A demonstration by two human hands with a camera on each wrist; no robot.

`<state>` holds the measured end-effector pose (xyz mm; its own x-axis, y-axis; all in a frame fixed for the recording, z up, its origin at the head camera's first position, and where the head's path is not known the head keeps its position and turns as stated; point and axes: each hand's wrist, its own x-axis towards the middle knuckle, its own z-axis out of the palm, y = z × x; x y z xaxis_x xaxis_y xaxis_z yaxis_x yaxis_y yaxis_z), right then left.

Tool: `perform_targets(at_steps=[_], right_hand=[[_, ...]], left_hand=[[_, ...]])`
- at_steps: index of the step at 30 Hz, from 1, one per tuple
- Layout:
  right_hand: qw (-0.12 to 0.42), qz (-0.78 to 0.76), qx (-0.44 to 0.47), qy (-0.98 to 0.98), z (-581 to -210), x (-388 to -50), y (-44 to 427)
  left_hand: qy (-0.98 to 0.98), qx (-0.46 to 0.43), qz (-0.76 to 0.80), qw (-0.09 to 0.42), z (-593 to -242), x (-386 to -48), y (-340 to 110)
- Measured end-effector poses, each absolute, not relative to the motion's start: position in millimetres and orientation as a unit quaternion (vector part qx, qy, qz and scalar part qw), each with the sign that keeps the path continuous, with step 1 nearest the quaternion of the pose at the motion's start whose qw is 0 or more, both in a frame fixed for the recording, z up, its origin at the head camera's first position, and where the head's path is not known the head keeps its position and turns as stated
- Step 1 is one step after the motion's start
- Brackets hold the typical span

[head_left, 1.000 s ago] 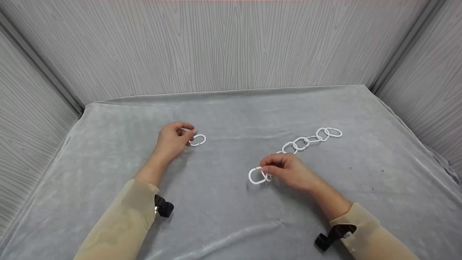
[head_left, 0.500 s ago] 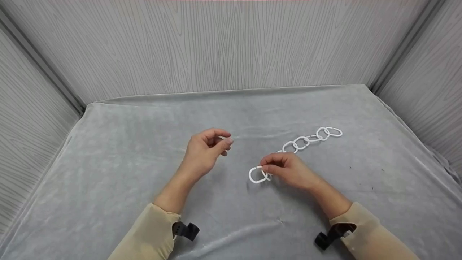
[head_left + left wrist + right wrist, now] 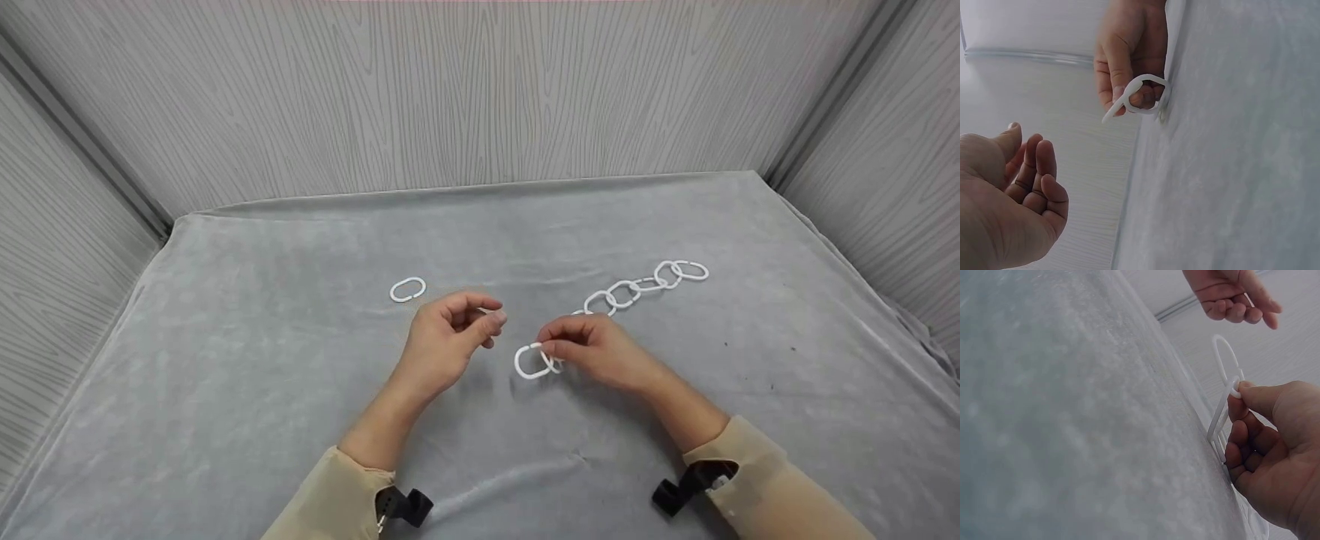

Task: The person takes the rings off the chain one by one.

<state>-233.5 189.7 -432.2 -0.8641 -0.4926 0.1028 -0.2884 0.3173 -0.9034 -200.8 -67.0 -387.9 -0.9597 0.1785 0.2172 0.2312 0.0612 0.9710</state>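
Note:
My right hand (image 3: 600, 352) pinches a white plastic chain link between thumb and fingertips. From that grip an end link (image 3: 529, 361) sticks out to the left, toward the other hand. The rest of the white chain (image 3: 624, 294) runs from behind the right hand to the back right, lying on the cloth. My left hand (image 3: 448, 341) hovers left of the end link, apart from it, its fingers loosely bent. Nothing shows between those fingers in the left wrist view. A single loose link (image 3: 408, 289) lies flat behind and left of the left hand.
Grey cloth (image 3: 262, 360) covers the table, with a crease near the front. Grey wood-grain panels (image 3: 480, 90) rise behind and at both sides. Black wrist cameras (image 3: 405, 507) sit at both sleeve cuffs.
My left hand has moved from beside the loose link rightward and nearer, toward the right hand. The loose link stays on the cloth. The right hand keeps its grip, nearly still.

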Motion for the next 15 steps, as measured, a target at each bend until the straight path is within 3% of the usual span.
perform_targets(at_steps=[15], right_hand=[[0.085,-0.529,-0.245,0.808,-432.9,-234.4,191.7]], left_hand=[[-0.742,-0.133,-0.656,0.005,-417.8,-201.2,-57.5]])
